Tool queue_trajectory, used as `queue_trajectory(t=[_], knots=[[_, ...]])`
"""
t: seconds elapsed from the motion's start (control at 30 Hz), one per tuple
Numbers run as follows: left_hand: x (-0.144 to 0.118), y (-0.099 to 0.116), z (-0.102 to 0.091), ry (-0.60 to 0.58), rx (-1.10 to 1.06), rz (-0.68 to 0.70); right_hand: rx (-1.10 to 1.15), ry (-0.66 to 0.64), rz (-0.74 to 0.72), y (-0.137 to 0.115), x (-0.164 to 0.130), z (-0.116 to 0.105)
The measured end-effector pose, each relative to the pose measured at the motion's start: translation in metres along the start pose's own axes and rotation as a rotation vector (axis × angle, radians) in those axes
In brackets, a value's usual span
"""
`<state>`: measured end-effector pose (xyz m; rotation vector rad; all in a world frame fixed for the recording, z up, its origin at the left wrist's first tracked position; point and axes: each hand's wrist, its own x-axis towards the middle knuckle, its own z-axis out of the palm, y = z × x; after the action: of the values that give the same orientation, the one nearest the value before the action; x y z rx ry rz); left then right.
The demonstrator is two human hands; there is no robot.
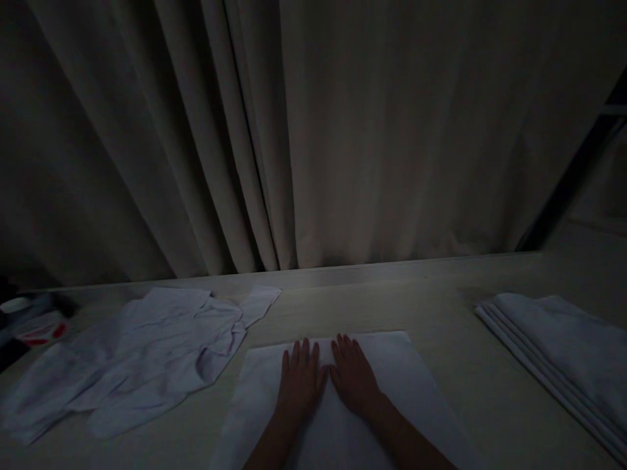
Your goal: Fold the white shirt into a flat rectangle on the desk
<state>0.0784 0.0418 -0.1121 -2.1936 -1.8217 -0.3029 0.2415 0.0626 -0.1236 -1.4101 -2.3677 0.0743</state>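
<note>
A white cloth (392,365) lies spread out smooth on the pale surface in front of me, its far edge nearly straight. My left hand (301,382) rests flat on it with the fingers apart, close to that far edge. Beside it my right hand (355,375) also lies flat on the cloth, fingers stretched forward. The two thumbs meet or nearly meet in the middle. Neither hand grips anything. The cloth's near end runs out of view below, partly under my forearms.
A crumpled white garment (161,352) lies to the left. On the right sits a stack of folded white cloths (563,346). Dim objects, one a red and white package (44,331), stand at the far left. Behind the pale tabletop (441,300) hangs a long curtain (343,143).
</note>
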Motion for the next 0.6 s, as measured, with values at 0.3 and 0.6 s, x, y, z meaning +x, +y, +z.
queue_trajectory(t=[0.3, 0.6], knots=[[0.011, -0.006, 0.021, -0.131, -0.124, -0.045, 0.080, -0.125, 0.032, 0.021, 0.009, 0.008], [0.039, -0.068, -0.012, -0.314, -0.334, -0.075, 0.147, -0.081, 0.098, 0.086, 0.023, -0.026]])
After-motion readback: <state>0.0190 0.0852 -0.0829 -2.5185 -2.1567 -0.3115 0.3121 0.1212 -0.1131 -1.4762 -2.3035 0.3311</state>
